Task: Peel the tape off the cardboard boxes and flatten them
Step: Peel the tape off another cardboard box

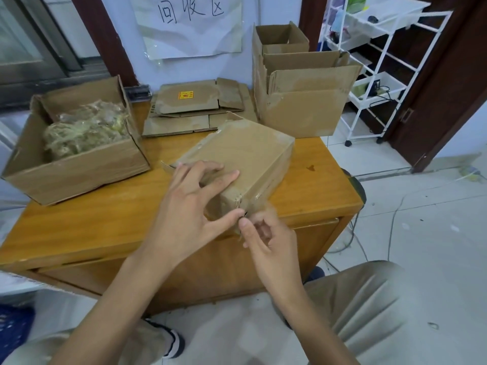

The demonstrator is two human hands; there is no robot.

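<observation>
Far left on the wooden table (79, 222) there's an open box (76, 164) stuffed with balled-up used tape (84, 130). Next over, toward the back, is a stack of flattened cardboard (195, 109) with a yellow sticker on top. In the middle, the closed box (242, 159) being worked on sits tilted at the table's front edge, one corner poking toward the camera. The left hand (192, 206) comes in from the lower left with the forearm angled up, fingers spread over the top of that box and the thumb pressed against the near corner, so it's clamping the box in place. Just to the right, the right hand (266, 233) is lower, fingers curled in, thumb and index pinching something tiny at that same corner, looks like a tape end (243, 216), though it's blurry. Far right at the back, 2 open boxes (303, 93) sit one in the other, touching the wall.
</observation>
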